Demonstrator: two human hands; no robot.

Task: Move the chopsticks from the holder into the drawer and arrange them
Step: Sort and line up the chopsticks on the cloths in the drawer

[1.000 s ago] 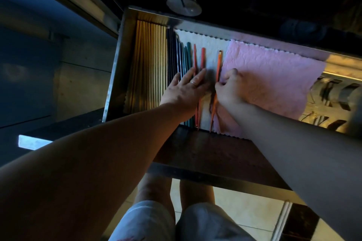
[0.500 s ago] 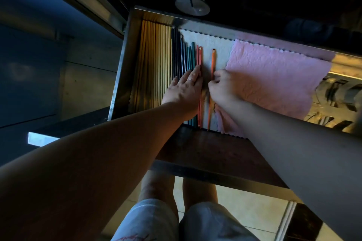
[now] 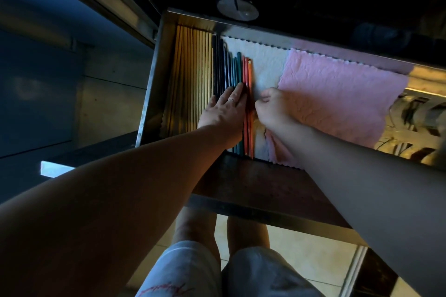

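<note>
Chopsticks [image 3: 207, 60] lying in the open drawer [image 3: 152, 84], side by side in one row, lengthwise from front to back, filling its left part. From the left wall onward: pale bamboo ones [image 3: 185, 79], then black ones [image 3: 218, 65], then teal ones [image 3: 238, 67], then orange ones [image 3: 248, 72] at the right end of the row. Far ends not level, stepping nearer to the front from the black to the orange. White cloth [image 3: 265, 62] on the drawer bottom, showing just right of the row. Pink cloth [image 3: 337, 94] spread over the right part, overlapping the white one. Left hand [image 3: 223, 111] flat, fingers straight and together, palm down on the black and teal sticks, fingertips just beside the orange ones; a ring [image 3: 231, 100] on one finger. Right hand [image 3: 275, 106] on the other side of the orange sticks, resting over both cloths, fingers curled, tips at the outermost orange stick; impossible to tell if gripping it or only touching it. Orange sticks lying close together between the two hands, straight, parallel to the rest, near ends reaching the front edge of the drawer.
</note>
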